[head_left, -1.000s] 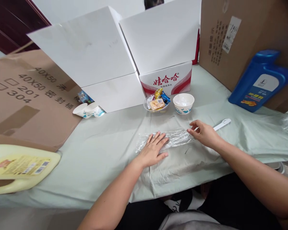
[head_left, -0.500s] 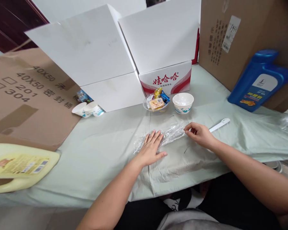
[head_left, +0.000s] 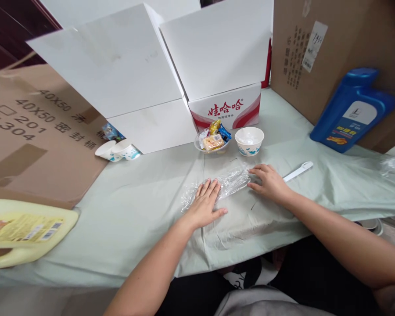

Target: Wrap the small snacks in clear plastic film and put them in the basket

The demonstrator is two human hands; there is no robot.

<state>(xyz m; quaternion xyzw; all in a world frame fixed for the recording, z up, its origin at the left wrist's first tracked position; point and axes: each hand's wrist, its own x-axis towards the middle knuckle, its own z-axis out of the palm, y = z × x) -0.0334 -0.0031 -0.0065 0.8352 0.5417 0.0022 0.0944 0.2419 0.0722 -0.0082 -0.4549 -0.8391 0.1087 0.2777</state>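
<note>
fingers (head_left: 211, 188) of left hand (head_left: 204, 205) are lying flat, slightly spread, pressing the 8 o'clock end of a crinkled clear plastic film strip (head_left: 232, 181). right hand (head_left: 269, 183) is resting palm down, fingers loosely extended, tips touching the strip's 2 o'clock end, gripping nothing. strip is lying on pale green tablecloth (head_left: 134, 210). clear bowl of wrapped snacks (head_left: 212, 141) is sitting at its 12 o'clock; white plastic spoon (head_left: 298, 171) is lying at 2 o'clock of right hand.
</note>
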